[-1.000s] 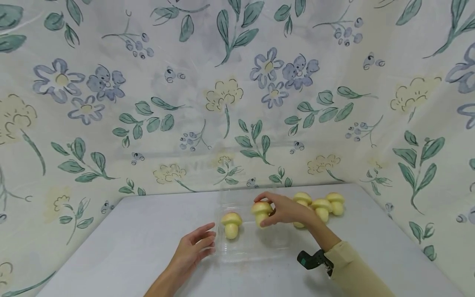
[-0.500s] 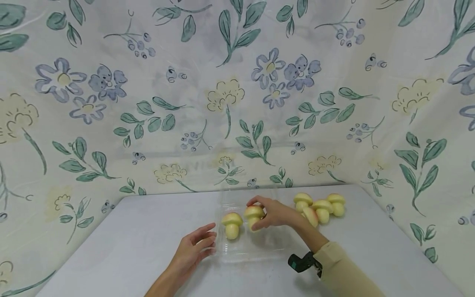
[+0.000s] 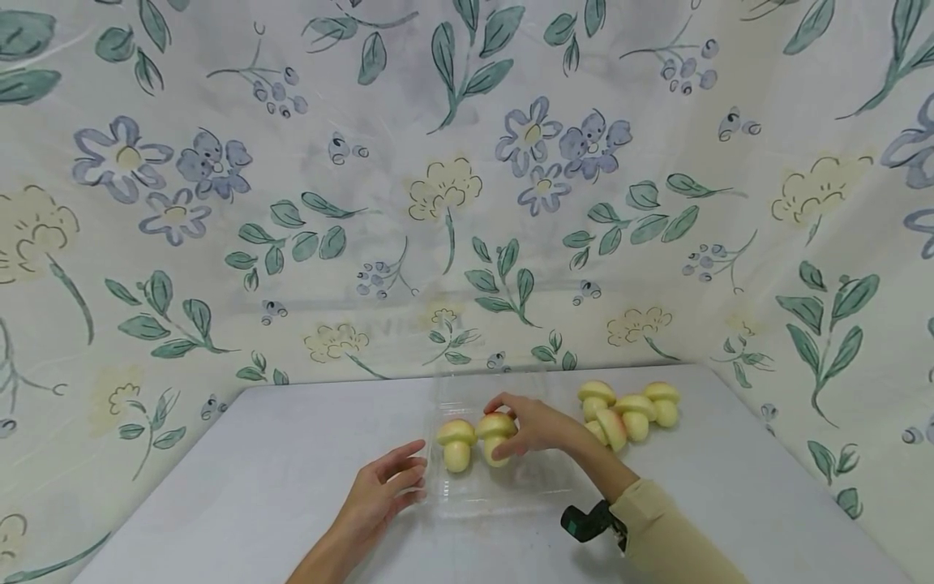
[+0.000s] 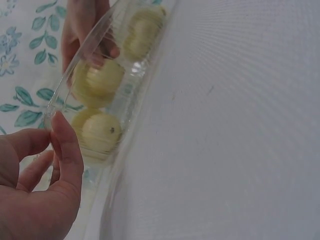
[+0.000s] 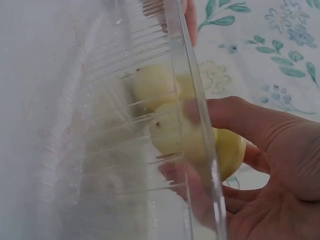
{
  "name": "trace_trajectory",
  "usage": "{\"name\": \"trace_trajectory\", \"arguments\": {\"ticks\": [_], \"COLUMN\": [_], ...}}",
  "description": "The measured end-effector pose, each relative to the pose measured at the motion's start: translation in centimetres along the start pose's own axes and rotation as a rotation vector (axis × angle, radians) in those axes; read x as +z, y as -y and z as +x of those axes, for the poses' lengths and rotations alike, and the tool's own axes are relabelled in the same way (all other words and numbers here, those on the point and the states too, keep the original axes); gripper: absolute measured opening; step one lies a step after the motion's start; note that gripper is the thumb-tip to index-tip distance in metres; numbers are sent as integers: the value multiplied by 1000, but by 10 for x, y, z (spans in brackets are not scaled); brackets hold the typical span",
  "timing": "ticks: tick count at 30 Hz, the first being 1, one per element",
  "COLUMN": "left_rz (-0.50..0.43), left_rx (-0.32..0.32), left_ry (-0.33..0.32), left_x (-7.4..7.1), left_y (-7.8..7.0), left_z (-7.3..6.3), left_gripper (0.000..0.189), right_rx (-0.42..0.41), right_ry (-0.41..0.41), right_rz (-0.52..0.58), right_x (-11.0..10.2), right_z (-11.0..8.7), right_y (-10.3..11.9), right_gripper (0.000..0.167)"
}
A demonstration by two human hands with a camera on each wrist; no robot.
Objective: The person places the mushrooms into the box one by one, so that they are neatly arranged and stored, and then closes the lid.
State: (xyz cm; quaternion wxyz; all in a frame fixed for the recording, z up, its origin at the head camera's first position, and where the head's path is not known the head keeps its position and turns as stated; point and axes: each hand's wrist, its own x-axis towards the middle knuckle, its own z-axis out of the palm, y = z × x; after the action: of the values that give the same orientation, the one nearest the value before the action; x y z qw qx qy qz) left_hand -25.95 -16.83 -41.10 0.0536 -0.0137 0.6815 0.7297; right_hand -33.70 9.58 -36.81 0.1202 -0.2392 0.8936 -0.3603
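Observation:
A clear plastic box (image 3: 503, 492) with ribbed walls stands on the table. Inside, at its left, lies a yellow mushroom (image 3: 456, 456) with a pink-tinged cap. My right hand (image 3: 536, 426) reaches into the box and grips a second such mushroom (image 3: 492, 450) between thumb and fingers, right beside the first. Through the clear wall in the right wrist view, the stem end of the gripped mushroom (image 5: 172, 132) shows a small dark spot. My left hand (image 3: 379, 491) has loosely bent fingers, the fingertips right at the box's left edge. In the left wrist view its thumb (image 4: 67, 145) overlaps the rim.
Several more yellow mushrooms (image 3: 635, 415) lie in a cluster on the white table (image 3: 292, 454), to the right of the box. The box's raised clear lid (image 3: 489, 381) stands at its back. A flower-patterned cloth (image 3: 438, 243) hangs behind the table.
My right hand has moved left and slightly towards me, carrying the gripped mushroom next to the one in the box. The left hand has stayed at the box's left edge.

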Motion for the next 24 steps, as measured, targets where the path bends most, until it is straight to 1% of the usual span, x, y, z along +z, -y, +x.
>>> {"name": "trace_trajectory", "arguments": {"ticks": [11,18,24], "left_rz": [0,9,5], "left_rx": [3,-3,1], "left_ry": [2,-11,-6], "left_x": [0,2,1], "left_y": [-1,0,0], "left_z": [-1,0,0], "left_gripper": [53,52,52], "right_rx": [17,39,49], "right_ry": [-23,-29,-35], "right_rz": [6,19,-5], "right_x": [0,1,1], "right_z": [-1,-1,-2], "right_y": [0,-1,-2], "right_gripper": [63,61,61]}}
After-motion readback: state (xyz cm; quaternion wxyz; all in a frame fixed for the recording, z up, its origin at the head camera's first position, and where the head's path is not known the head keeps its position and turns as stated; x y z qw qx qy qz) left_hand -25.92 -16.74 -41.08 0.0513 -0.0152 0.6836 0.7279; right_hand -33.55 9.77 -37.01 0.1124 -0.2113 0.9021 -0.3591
